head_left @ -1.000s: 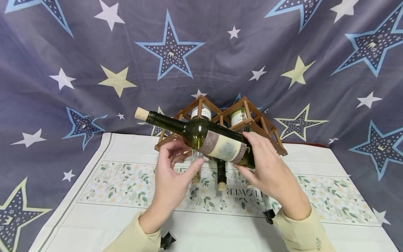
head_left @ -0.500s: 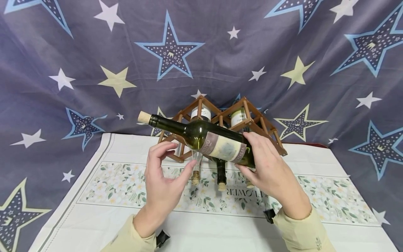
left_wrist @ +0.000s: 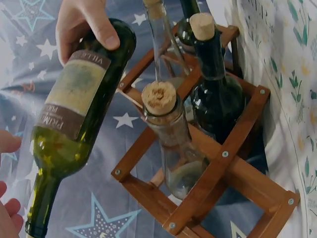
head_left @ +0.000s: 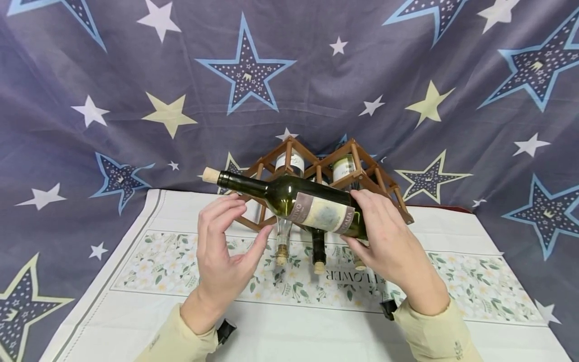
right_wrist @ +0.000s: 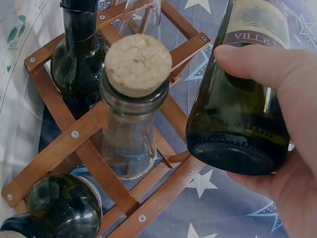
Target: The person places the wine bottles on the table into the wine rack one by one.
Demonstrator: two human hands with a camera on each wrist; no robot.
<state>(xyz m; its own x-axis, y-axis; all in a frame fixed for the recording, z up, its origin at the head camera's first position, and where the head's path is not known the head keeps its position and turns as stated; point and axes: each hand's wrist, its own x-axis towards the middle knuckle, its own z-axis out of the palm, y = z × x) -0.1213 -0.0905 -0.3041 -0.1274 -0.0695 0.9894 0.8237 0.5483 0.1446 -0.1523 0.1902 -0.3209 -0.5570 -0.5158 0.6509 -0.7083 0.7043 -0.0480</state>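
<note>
A corked green wine bottle (head_left: 289,195) with a cream and brown label is held up in front of the rack, its neck toward the left. My right hand (head_left: 393,246) grips it round the base, the thumb below and fingers over the top; the right wrist view shows the thumb pressed on the dark glass (right_wrist: 237,124). Just left of and below the neck, my left hand (head_left: 226,251) is spread with thumb and fingers apart, holding nothing. Behind the bottle stands a brown wooden wine rack (head_left: 384,188) with several corked bottles lying in it, partly hidden.
From the rack, a clear bottle neck (head_left: 282,241) and a dark bottle neck (head_left: 318,251) point toward me. The rack stands on a white table cloth (head_left: 316,332) with a floral band. A star-patterned curtain (head_left: 316,95) hangs right behind.
My left hand has moved left and down, away from the bottle, with its fingers spreading. The bottle's neck has dipped slightly and shifted right; my right hand keeps its grip almost in place.
</note>
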